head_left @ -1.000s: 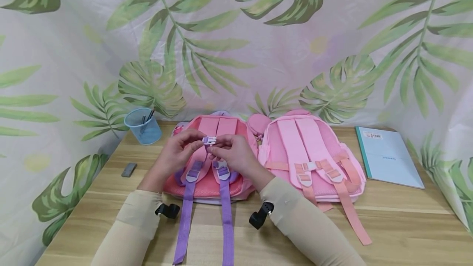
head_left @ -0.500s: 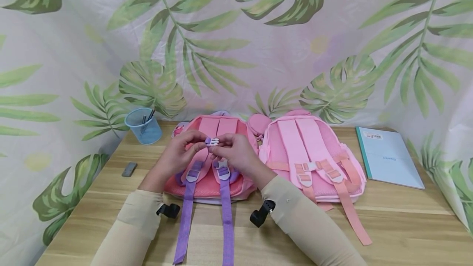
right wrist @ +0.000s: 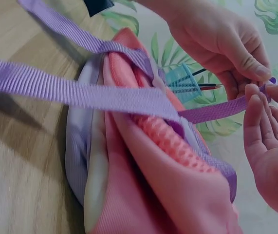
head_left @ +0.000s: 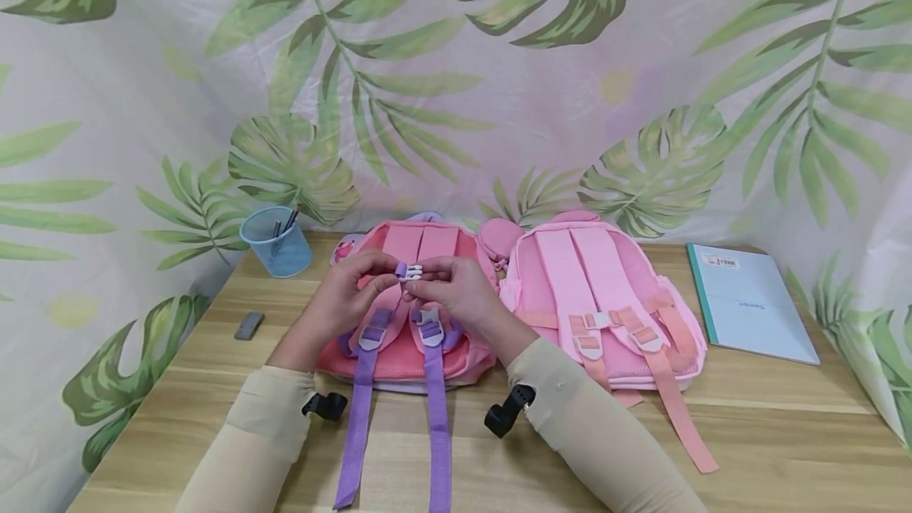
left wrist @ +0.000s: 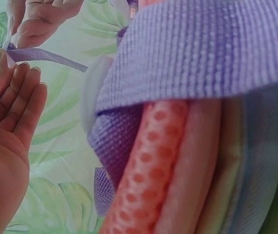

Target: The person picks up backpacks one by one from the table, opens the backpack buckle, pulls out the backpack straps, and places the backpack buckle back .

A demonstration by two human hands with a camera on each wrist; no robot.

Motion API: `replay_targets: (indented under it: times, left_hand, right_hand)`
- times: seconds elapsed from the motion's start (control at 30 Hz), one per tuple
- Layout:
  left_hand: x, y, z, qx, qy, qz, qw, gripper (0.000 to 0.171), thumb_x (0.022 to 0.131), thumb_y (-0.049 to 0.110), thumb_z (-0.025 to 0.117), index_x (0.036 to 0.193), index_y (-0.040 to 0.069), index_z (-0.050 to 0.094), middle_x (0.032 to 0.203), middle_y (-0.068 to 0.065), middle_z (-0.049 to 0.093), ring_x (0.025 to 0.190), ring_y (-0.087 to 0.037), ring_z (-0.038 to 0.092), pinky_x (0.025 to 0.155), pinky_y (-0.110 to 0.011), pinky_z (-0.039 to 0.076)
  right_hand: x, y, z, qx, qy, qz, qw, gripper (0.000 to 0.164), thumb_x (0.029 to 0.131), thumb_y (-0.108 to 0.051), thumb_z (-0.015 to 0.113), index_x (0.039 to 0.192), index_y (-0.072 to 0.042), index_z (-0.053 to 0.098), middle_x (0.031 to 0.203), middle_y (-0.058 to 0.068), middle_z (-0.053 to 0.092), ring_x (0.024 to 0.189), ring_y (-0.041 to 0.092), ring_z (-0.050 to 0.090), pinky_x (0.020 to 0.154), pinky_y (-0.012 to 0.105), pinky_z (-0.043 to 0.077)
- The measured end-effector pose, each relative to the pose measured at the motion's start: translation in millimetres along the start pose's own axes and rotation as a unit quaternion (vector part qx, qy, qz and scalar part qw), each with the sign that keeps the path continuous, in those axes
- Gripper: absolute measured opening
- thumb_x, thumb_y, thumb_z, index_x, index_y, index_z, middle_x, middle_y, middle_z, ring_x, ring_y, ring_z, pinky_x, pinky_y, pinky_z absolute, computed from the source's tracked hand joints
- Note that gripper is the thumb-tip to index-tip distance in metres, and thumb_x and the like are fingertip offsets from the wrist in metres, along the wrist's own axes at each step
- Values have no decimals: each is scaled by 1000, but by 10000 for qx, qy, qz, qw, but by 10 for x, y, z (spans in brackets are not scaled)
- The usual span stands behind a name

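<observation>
Both hands meet above the coral-pink backpack [head_left: 463,366], working on a small white pronged buckle [head_left: 413,271] with purple webbing [head_left: 400,269] at its left end. My left hand [head_left: 338,299] pinches the webbing end between thumb and forefinger. From the other side my right hand [head_left: 463,295] pinches the pronged end of the buckle. In the right wrist view, a purple strap [right wrist: 216,111] runs from the backpack up to the fingertips, which partly hide the buckle. Two long purple straps [head_left: 439,434] hang from white adjusters toward the table's front.
A light-pink backpack [head_left: 527,279] with peach straps lies to the right. Farther right is a blue notebook [head_left: 758,315]. A blue mesh pen cup [head_left: 288,256] and a grey eraser [head_left: 248,326] sit at left on the wooden table [head_left: 769,434]. A leaf-print cloth hangs behind.
The buckle has shifted slightly right and turned between the fingertips, so its prongs and the webbing at its left end show differently. Both backpacks stay where they were.
</observation>
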State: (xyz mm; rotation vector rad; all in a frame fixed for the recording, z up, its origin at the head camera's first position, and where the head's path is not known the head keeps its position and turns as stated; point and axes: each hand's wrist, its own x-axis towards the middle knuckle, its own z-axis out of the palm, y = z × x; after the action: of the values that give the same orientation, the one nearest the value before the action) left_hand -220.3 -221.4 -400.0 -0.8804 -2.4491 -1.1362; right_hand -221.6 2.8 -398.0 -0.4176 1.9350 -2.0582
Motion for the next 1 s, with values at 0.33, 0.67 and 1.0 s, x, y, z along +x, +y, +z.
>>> replay_targets:
  times: [0.33, 0.67, 1.0]
  left_hand:
    - [-2, -14, -2, -182, -88, -172, 9996, 16, 99, 1, 74, 115, 1, 74, 110, -10, 77, 101, -8, 69, 91, -18, 56]
    - [-62, -91, 0, -435, -956, -899, 9904, 31, 100, 11, 78, 130, 6, 73, 124, -12, 77, 116, -32, 73, 103, -57, 58]
    - [-91, -174, 57, -422, -1257, -817, 9878, 23, 100, 8, 76, 123, 10, 77, 116, -5, 79, 111, -24, 75, 102, -51, 60]
  right_hand:
    - [-26, 0, -17, -267, 153, -392, 9988, 33, 98, -2, 76, 130, 4, 70, 107, 21, 78, 82, 9, 75, 88, 43, 66]
    - [-42, 2, -25, -47, 435, -239, 9988, 33, 95, 0, 79, 127, 6, 72, 107, 19, 79, 82, 8, 75, 77, 25, 63]
    - [-67, -9, -45, 92, 523, -284, 9982, 36, 95, 0, 78, 130, 5, 72, 96, 3, 76, 81, 7, 74, 73, 22, 61]
